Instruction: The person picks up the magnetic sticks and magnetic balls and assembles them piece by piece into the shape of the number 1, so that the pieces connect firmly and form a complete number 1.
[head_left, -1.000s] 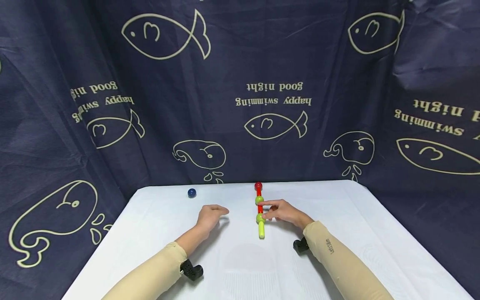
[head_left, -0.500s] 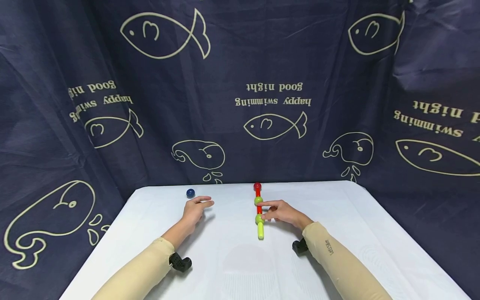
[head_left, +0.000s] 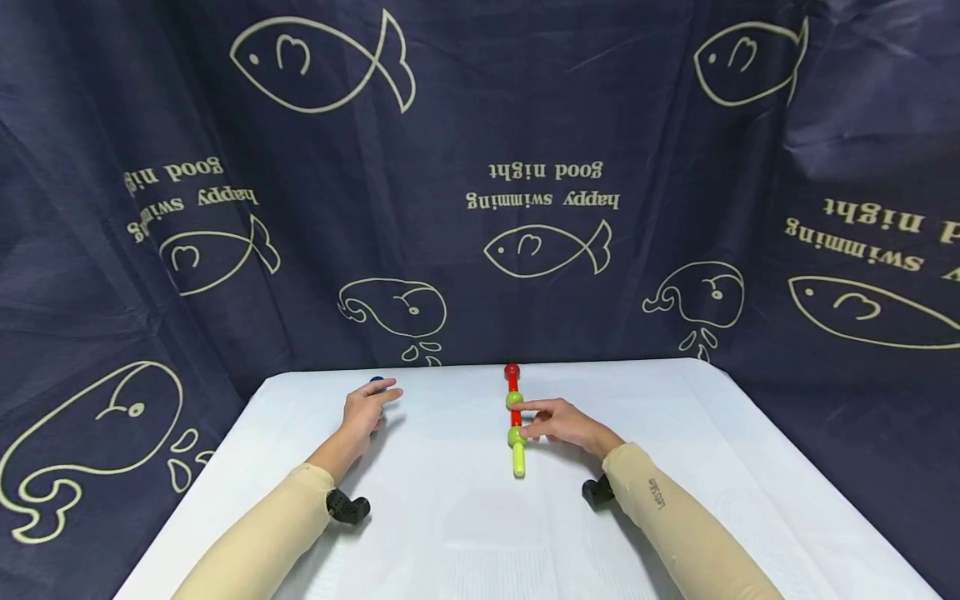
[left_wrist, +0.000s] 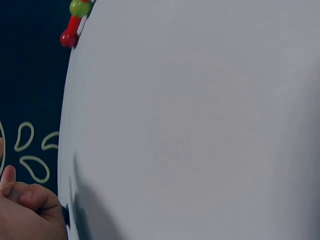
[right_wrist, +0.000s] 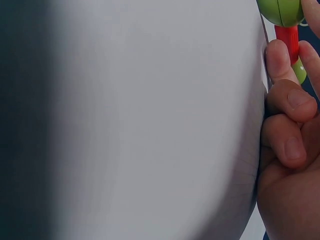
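Observation:
A straight chain of toy rods and balls lies on the white table: a red ball (head_left: 512, 371) at the far end, red rods (head_left: 516, 417) between green balls (head_left: 514, 401), and a yellow-green rod (head_left: 519, 460) nearest me. My right hand (head_left: 566, 423) holds the chain's middle, index finger at the upper green ball, thumb on the lower one (right_wrist: 281, 11). In the right wrist view its other fingers are curled beside the red rod (right_wrist: 287, 42). At the back left, my left hand (head_left: 363, 410) reaches toward a blue ball (head_left: 377, 380), mostly hidden behind straight fingers.
White cloth covers the table (head_left: 465, 517), whose far edge meets a dark blue curtain (head_left: 450, 125) printed with fish and whales. Black wrist cameras (head_left: 347, 506) sit under both sleeved forearms.
My left hand has moved left and away from me, up to the blue ball, which its fingers now overlap. The right hand and the chain have stayed put.

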